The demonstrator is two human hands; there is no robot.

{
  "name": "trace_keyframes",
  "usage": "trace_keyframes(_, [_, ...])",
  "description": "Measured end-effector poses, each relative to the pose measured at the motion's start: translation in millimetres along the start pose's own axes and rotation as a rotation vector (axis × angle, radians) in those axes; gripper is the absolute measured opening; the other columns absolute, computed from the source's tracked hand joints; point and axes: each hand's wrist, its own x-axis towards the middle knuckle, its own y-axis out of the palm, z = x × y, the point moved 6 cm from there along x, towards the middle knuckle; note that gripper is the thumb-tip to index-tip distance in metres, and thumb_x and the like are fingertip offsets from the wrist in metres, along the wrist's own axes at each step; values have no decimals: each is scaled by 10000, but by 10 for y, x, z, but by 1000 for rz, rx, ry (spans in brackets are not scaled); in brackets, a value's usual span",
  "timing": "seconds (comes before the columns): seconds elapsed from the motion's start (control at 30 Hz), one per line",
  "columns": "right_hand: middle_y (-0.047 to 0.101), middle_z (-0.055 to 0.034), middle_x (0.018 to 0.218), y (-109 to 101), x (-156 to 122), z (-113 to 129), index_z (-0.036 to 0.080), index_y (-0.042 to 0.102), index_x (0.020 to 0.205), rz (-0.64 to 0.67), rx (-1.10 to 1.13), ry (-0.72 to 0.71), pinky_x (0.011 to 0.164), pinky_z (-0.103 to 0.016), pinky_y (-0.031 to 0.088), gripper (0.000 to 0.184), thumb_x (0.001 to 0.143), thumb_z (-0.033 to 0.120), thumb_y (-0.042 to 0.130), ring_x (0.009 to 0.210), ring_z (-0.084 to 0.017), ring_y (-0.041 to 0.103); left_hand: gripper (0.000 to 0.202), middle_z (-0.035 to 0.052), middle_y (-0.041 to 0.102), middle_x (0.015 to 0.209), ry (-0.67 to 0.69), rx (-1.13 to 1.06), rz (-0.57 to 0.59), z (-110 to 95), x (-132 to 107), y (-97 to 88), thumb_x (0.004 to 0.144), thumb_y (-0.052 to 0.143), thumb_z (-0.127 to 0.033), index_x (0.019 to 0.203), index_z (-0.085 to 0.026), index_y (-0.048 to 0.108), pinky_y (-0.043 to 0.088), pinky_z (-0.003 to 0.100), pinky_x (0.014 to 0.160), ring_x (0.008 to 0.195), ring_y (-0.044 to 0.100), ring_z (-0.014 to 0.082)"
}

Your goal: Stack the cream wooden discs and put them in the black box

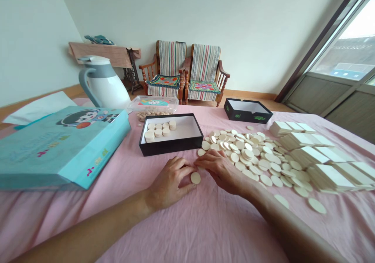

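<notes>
1 pale disc (195, 178) — nearest the left hand (171, 181)
Left thumb and fingers pinch it; the right hand (221, 170) lies just beyond — its grip hidden, cannot tell.

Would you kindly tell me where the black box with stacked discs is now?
In the head view, that black box sits just left of centre on the pink cloth, beyond the left hand and in front of the clear container.

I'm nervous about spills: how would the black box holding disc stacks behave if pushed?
The black box would probably slide rather than tip, being low and broad. The disc stacks have free space beside them, so a sharp push might topple some.
</notes>
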Motion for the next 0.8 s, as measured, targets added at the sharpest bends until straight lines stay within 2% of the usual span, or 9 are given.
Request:
trace_keyframes(0.17, [585, -72, 984, -73, -47, -34, 228, 569, 1161, -166, 90, 146, 768, -339, 445, 335, 840, 141, 529, 877, -190, 547, 171, 46, 592, 955, -31, -2, 1, 32, 4, 4, 809, 636, -308, 934, -191, 634, 419, 384, 852, 941, 510, 219])
trace_keyframes(0.23, [561, -62, 956, -83, -74, -30, 218, 581, 1101, -223, 159, 204, 698, -307, 454, 279, 822, 204, 576, 802, -168, 548, 173, 49, 586, 941, -46, -8, -16, 53, 1, 2, 803, 644, -312, 922, -186, 631, 419, 383, 846, 930, 511, 218])
trace_keyframes(0.33, [541, -34, 879, -28, -78, 29, 201, 595, 877, -214, 215, 251, 644, -282, 441, 102, 794, 253, 623, 732, -144, 533, 199, 49, 581, 945, -58, -46, -51, 86, -3, 1, 789, 665, -319, 932, -187, 626, 425, 369, 838, 930, 516, 213])
trace_keyframes(0.4, [540, -29, 856, 14, -58, 82, 196, 583, 812, -201, 212, 257, 646, -283, 430, 68, 789, 242, 626, 741, -147, 529, 220, 46, 580, 947, -63, -76, -73, 107, -5, 1, 772, 686, -324, 932, -186, 623, 430, 354, 831, 932, 519, 207])
trace_keyframes(0.8, [572, -29, 851, 58, 5, 150, 206, 626, 853, -208, 152, 267, 682, -310, 426, 127, 757, 281, 661, 765, -169, 531, 201, 41, 588, 925, -86, -96, -90, 154, -5, 3, 741, 711, -272, 895, -178, 624, 432, 339, 808, 912, 529, 202])
